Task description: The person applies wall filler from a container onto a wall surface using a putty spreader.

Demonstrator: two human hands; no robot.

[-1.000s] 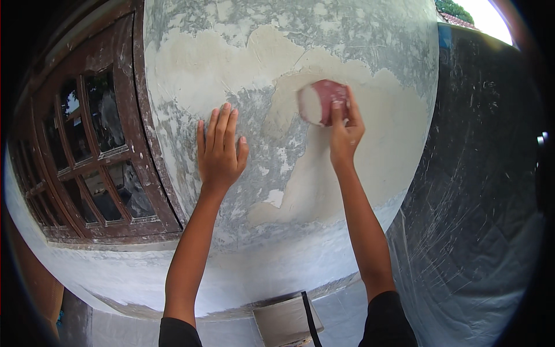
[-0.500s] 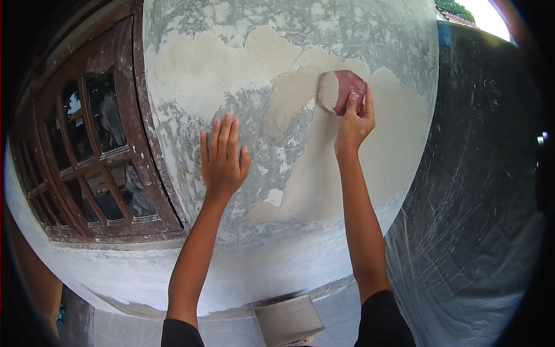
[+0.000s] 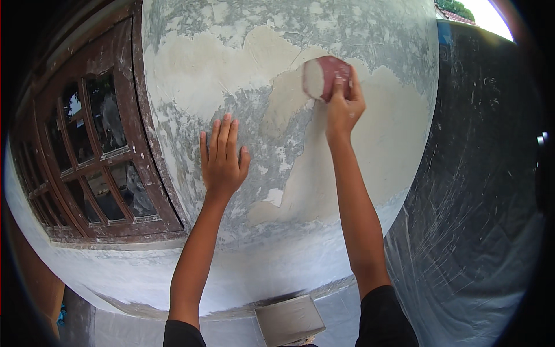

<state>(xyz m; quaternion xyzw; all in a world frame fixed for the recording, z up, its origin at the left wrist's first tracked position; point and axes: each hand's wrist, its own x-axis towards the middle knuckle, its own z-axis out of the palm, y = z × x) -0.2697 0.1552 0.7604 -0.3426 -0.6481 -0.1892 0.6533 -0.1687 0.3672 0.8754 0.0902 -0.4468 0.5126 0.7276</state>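
**My right fingers (image 3: 355, 89) grip a dark red spreader (image 3: 329, 70); my left fingers (image 3: 222, 139) lie on the wall (image 3: 277, 254)**

My right fingers are closed around the near edge of the spreader, thumb on its face and the others along the right side and behind it, where I cannot see them all. My left fingers hold nothing: they point upward, slightly parted, the thumb set apart, and the palm seems flat to the surface left of centre.

The wall is the biggest thing here, curving through the middle of the frame, mottled grey and white above and plain white lower down. Dark sheeting (image 3: 474, 173) covers the right side, scuffed with pale streaks and wrinkled at lower right. A cream putty coat (image 3: 376, 133) runs across the wall from upper left of centre to the right. A brown wooden window (image 3: 92, 169) with several panes fills the left, its frame spattered white. My black sleeves (image 3: 386, 318) come in at the bottom edge. Between them, at bottom centre, sits a square, putty-coloured slab (image 3: 291, 320). The spreader is smaller, above and right of centre, against the putty coat, with pale paste over its left part. Smallest is a white patch (image 3: 274, 197) near the middle, right of my left wrist.
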